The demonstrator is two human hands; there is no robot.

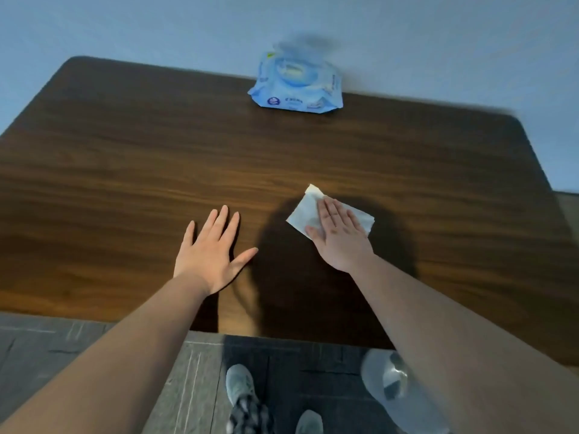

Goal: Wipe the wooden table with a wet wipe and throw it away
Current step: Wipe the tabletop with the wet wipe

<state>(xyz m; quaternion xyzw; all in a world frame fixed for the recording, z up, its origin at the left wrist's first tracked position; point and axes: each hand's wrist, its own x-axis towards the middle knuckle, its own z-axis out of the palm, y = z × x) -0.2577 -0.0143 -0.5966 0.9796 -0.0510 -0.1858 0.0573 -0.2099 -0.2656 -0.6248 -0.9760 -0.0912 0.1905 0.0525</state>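
Grey sneakers are seen below. The right hand is pressed flat on a folded white wet wipe; the left hand is spread empty beside it on the dark wooden table. Wiping is judged underway; sweeping strokes are needed next.

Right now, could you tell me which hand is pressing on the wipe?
The right hand lies flat on the white wipe; the left hand rests bare on the table.

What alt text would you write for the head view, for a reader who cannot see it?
A person's right hand presses a white wet wipe flat on a dark wooden table, while the left hand rests open beside it. A blue pack of wipes sits at the far edge by the wall.
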